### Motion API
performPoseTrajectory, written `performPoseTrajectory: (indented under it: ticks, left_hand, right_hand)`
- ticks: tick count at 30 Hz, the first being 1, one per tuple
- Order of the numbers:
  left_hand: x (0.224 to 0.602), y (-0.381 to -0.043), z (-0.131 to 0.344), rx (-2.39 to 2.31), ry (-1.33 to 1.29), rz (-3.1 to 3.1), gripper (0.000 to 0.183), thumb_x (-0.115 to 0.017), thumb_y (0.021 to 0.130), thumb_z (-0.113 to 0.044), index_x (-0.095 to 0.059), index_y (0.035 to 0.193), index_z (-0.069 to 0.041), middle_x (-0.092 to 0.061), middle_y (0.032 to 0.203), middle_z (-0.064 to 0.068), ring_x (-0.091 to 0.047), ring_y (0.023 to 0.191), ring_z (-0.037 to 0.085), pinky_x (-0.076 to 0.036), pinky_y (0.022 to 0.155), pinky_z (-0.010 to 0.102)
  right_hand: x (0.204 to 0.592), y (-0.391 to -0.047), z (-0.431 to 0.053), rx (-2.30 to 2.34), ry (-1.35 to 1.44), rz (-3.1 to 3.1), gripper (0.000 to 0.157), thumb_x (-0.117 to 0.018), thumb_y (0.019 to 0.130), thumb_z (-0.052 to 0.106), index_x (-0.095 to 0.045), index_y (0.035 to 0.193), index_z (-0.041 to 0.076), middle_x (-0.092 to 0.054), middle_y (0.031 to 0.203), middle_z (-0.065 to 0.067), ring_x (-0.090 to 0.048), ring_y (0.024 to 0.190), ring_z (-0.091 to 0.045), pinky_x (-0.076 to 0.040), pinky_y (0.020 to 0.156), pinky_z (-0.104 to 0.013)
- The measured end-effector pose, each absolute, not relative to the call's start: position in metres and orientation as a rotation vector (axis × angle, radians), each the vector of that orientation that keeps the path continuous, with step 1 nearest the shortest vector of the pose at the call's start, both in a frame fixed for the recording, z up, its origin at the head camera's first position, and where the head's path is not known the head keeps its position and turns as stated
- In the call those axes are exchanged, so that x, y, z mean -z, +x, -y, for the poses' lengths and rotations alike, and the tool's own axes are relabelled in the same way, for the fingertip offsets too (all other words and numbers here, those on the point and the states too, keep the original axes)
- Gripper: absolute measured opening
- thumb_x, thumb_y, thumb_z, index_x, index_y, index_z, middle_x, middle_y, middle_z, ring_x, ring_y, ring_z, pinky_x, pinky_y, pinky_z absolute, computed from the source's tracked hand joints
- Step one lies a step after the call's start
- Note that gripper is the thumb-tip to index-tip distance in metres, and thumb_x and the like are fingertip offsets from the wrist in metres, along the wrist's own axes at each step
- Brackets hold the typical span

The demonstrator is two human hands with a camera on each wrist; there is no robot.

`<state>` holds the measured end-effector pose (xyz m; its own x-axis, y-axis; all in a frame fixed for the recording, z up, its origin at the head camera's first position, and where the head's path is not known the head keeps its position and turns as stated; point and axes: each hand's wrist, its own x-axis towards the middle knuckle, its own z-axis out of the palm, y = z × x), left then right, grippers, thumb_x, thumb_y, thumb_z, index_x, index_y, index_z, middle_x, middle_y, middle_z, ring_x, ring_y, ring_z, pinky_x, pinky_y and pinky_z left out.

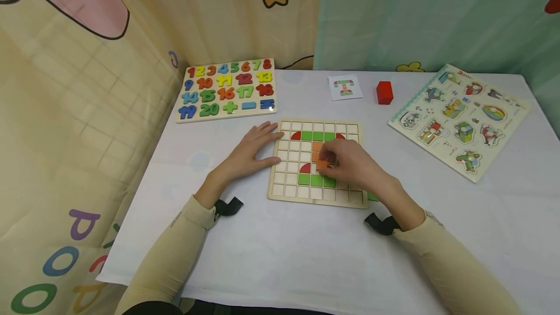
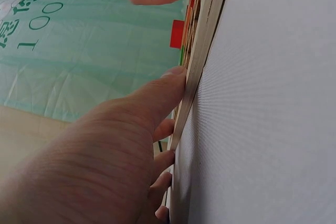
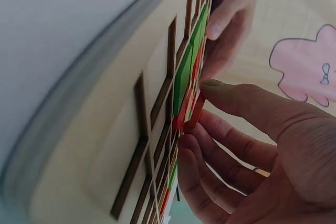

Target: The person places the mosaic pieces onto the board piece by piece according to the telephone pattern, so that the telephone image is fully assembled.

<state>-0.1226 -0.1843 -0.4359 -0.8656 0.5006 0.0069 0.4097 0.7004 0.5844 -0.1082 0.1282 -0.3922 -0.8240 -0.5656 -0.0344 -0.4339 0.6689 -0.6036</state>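
A wooden grid board (image 1: 286, 190) lies on the table with green squares (image 1: 316, 180), red quarter-round pieces (image 1: 305, 168) and orange squares (image 1: 317, 147) set in its cells. My right hand (image 1: 352, 162) pinches an orange square tile (image 1: 322, 165) between thumb and fingers, tilted just over the lower middle cells. In the right wrist view the same tile (image 3: 196, 110) stands on edge at the fingertips. My left hand (image 1: 247, 152) rests along the board's left edge, its fingers spread and fairly straight. The left wrist view shows that thumb (image 2: 168, 85) touching the board's side. My right hand covers some right-hand cells.
A number puzzle board (image 1: 227, 89) lies at the back left. Behind the grid are a pattern card (image 1: 345, 87) and a red block (image 1: 384, 93). A picture puzzle board (image 1: 459, 120) lies at the right. Something green (image 1: 372, 197) shows beneath the grid's right edge.
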Motion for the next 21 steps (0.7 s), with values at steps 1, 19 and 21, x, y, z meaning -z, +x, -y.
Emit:
performPoseTrajectory:
  ticks: [1,19,21]
  left_hand:
    - [0.4356,-0.1223,0.1842,-0.894,0.743,-2.754,0.073,-0.076,0.097,-0.038,-0.047,0.160,-0.018,-0.027,0.175,0.004,-0.009,0.166,0.023,-0.001,0.136,0.042]
    - [0.4366,-0.1239,0.1847,-0.879,0.767,-2.763,0.072,-0.076,0.097,-0.038,-0.047,0.160,-0.017,-0.028,0.175,0.005,-0.011,0.165,0.025,-0.002,0.136,0.043]
    - [0.4373,-0.1239,0.1850,-0.881,0.768,-2.762,0.072,-0.076,0.097,-0.039,-0.047,0.160,-0.017,-0.028,0.175,0.005,-0.011,0.165,0.025,-0.002,0.136,0.044]
  right_hand:
    - [0.3924,-0.1078,-0.1256,0.874,-0.822,-2.668,0.020,-0.086,0.087,0.013,-0.072,0.100,0.007,-0.071,0.091,-0.003,-0.064,0.085,-0.020,-0.057,0.080,-0.035]
    - [0.3937,-0.1019,-0.1205,0.882,-0.805,-2.680,0.014,-0.086,0.089,0.014,-0.074,0.095,0.010,-0.072,0.087,0.001,-0.066,0.082,-0.018,-0.057,0.076,-0.035]
    - [0.3930,-0.1010,-0.1210,0.874,-0.808,-2.685,0.013,-0.086,0.089,0.016,-0.074,0.094,0.011,-0.072,0.086,0.002,-0.066,0.082,-0.017,-0.057,0.076,-0.035]
